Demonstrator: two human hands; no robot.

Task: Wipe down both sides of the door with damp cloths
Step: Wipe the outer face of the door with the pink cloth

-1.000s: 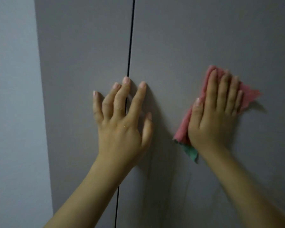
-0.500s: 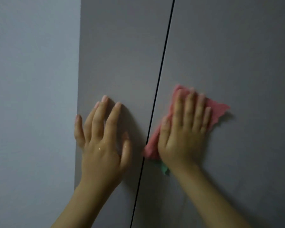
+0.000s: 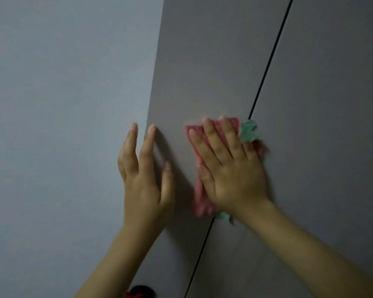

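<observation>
Right hand (image 3: pixel 230 168), fingers flat, presses pink-and-green cloth (image 3: pixel 197 196) over the seam of the grey door (image 3: pixel 202 61) to scrub it; left hand (image 3: pixel 144 175), open and empty, apparently braces the panel's left edge.

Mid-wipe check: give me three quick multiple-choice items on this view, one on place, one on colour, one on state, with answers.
1. Where is the cloth?
A. across the dark seam
B. on the wall
C. on the floor

2. The cloth's main colour?
A. blue
B. pink
C. white

3. The right hand is:
A. flat, fingers straight on the cloth
B. clenched in a fist
C. off the door

Answers: 1 A, the cloth overlaps the seam. 2 B, pink with green edges. 3 A, straight fingers press it to the door, while the left hand is bare.
</observation>
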